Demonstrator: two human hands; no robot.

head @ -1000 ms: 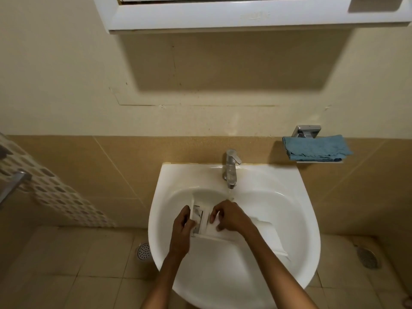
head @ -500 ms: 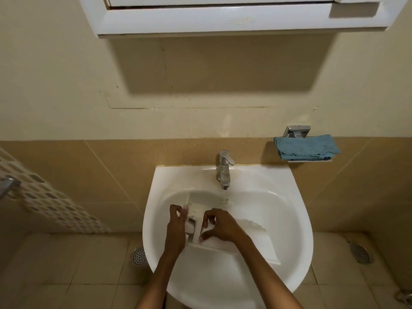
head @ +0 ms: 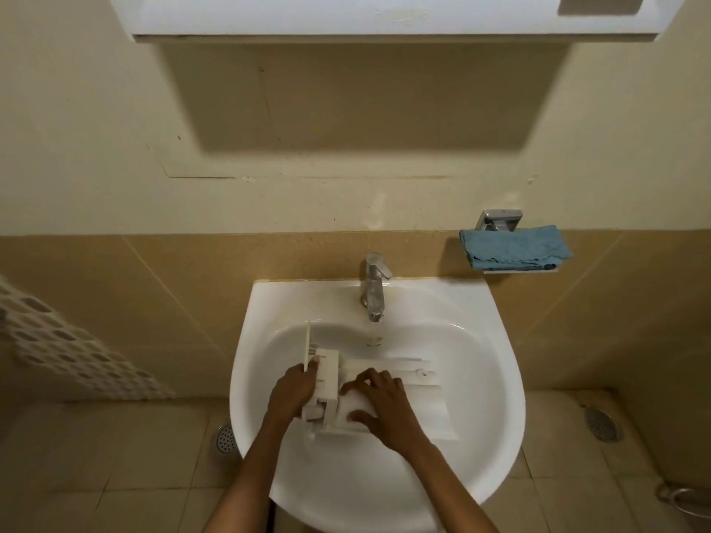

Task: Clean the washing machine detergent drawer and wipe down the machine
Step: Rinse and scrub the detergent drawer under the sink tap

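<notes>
The white plastic detergent drawer (head: 419,402) lies across the bowl of the white sink (head: 496,425), its front panel standing upright at the left. My left hand (head: 290,394) grips the drawer's left end, just behind that panel. My right hand (head: 384,403) rests on top of the drawer's middle, fingers bent over its compartments and thumb against its near side. A thin stream of water runs from the chrome tap (head: 374,288) into the bowl just behind the drawer.
A folded blue cloth (head: 513,253) lies on a small wall shelf to the right of the tap. A white cabinet (head: 384,17) hangs above the sink. Floor drains (head: 225,438) sit on the tiled floor either side. A patterned curtain (head: 57,348) hangs at the left.
The drawer has turned and now lies flatter in the bowl, its long side facing me. My right hand slid right along its top. The camera moved closer and tilted down.
</notes>
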